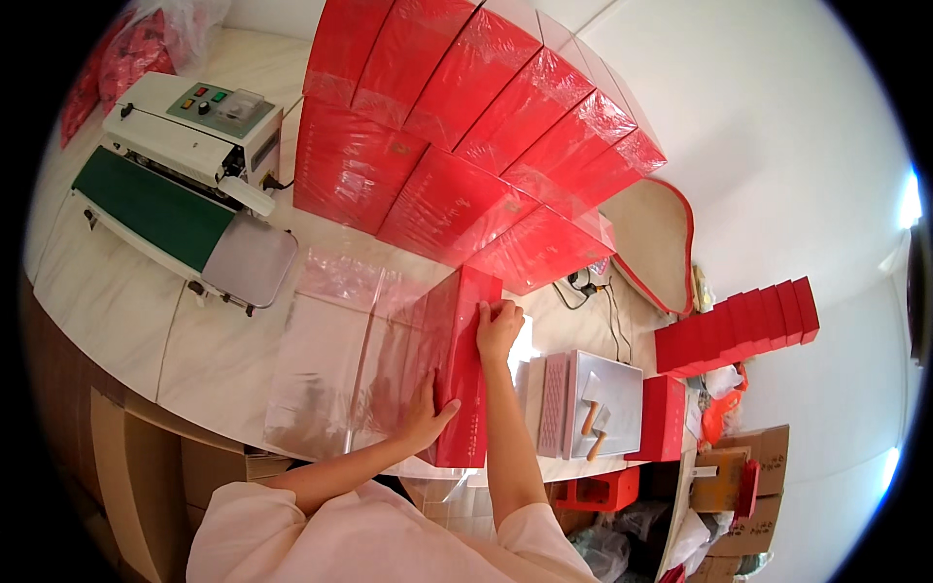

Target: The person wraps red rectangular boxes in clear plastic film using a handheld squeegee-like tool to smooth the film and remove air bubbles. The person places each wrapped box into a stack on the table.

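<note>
A long red box (464,369) stands on edge near the front of the table, its narrow side facing up. My left hand (426,420) holds its near left side, the thumb lying over the top edge and the fingers against the broad face. With bent fingers, my right hand (499,328) grips the box at its far right edge. Clear plastic film (326,369) lies flat to the left of the box, and shiny film seems to reach the box's left face. Whether the box is partly inside the film I cannot tell.
Film-wrapped red boxes (447,204) are stacked at the back. A sealing machine (185,175) with a green belt stands left. To the right are a white case (604,403) with wooden-handled scrapers on it, a row of red boxes (739,328) and cardboard cartons (753,486).
</note>
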`<state>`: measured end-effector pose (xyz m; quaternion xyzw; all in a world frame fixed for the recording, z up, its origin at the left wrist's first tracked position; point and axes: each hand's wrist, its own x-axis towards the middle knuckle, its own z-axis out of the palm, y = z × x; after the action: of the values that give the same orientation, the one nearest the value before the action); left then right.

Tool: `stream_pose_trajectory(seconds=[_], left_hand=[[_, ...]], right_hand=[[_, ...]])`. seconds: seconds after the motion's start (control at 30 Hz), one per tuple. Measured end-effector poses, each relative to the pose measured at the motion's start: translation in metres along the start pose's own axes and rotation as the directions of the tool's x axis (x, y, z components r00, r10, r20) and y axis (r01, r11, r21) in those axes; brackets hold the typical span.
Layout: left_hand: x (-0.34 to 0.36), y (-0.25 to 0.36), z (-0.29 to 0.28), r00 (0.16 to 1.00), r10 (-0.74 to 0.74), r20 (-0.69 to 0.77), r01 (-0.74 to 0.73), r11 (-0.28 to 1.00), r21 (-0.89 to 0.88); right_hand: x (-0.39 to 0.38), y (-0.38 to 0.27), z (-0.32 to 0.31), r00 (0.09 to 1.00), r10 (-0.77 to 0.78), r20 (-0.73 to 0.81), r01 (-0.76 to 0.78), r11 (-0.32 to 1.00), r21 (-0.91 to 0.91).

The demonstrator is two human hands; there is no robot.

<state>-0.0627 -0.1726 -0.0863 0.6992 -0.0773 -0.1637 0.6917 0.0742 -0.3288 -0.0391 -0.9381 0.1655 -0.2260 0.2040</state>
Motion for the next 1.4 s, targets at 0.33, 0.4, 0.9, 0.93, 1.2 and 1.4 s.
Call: stream_pose_trajectory(seconds=[0.33,0.4,0.9,0.93,1.2,1.4], left_hand=[[0.01,-0.019,0.017,0.998,0.027,-0.057,-0.026,0.999,0.028],[0.007,-0.015,0.014,0.999,0.03,-0.038,-0.028,0.999,0.044],[-0.08,-0.183,-0.139,0.858,-0.162,-0.488,0.185,0.983,-0.002],[-0.086,-0.185,-0.156,0.841,-0.24,-0.484,0.221,0.97,-0.097],[-0.085,-0.214,-0.187,0.911,-0.239,-0.336,0.202,0.969,-0.14],[-0.07,-0.194,-0.162,0.944,-0.314,-0.099,0.264,0.902,-0.341]], right_hand=[[-0.093,-0.046,-0.039,0.943,0.222,0.248,-0.144,0.943,-0.299],[-0.097,-0.047,-0.04,0.918,0.294,0.266,-0.199,0.922,-0.332],[-0.075,0.03,-0.088,0.974,0.009,0.227,-0.057,0.977,0.206],[-0.072,0.008,-0.109,0.96,0.096,0.264,-0.163,0.956,0.244],[-0.048,-0.036,-0.264,0.942,0.247,0.227,-0.309,0.902,0.301],[-0.053,-0.095,-0.331,0.975,0.166,0.146,-0.193,0.961,0.199]])
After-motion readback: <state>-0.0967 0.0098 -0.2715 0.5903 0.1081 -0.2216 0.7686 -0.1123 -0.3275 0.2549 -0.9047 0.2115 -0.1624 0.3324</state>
